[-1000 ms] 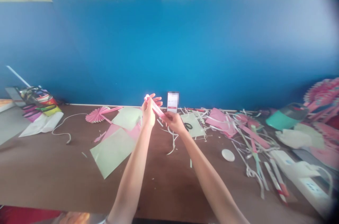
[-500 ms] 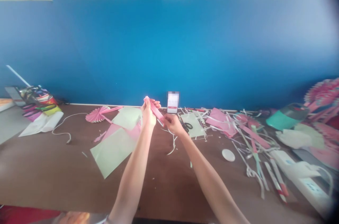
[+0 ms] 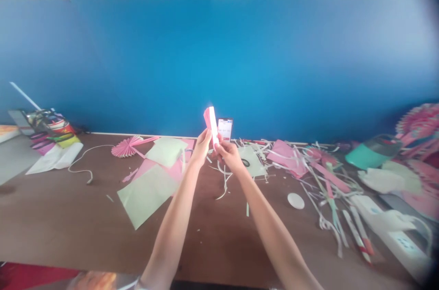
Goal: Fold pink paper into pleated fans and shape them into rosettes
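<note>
Head camera: flat brown tabletop [image 3: 85, 230], with a tall, plain blue panel [image 3: 222, 61] along its far side.
Held piece: narrow pleated pink paper bundle with a bright white front face [image 3: 213, 123], raised above the far middle of the tabletop, nearly upright, its top tipped a little left.
Left grip: left hand [image 3: 201, 147] clamped on the lower left side of the bundle, thumb against the paper.
Right grip: right hand [image 3: 229, 155] closed on the bundle's bottom end, thumb and bent fingers together on it.
Behind the hands: upright dark-edged phone with a lit screen [image 3: 225, 128], partly hidden by the bundle and the right hand.
Left of the hands: overlapping square pale green paper sheets [image 3: 147, 191] with pink paper beneath; farther left, a round pleated pink paper fan [image 3: 126, 147], then a thin white cable [image 3: 80, 156].
Right of the hands: pale green paper sheet with scraps [image 3: 255, 166], a black looped handle [image 3: 245, 162] on it; beyond, tangled white paper strips [image 3: 320, 217] and a flat white disc [image 3: 295, 201].
Far right: rounded teal-and-grey object [image 3: 366, 156]; nearer, a long white power strip with sockets [image 3: 406, 243].
</note>
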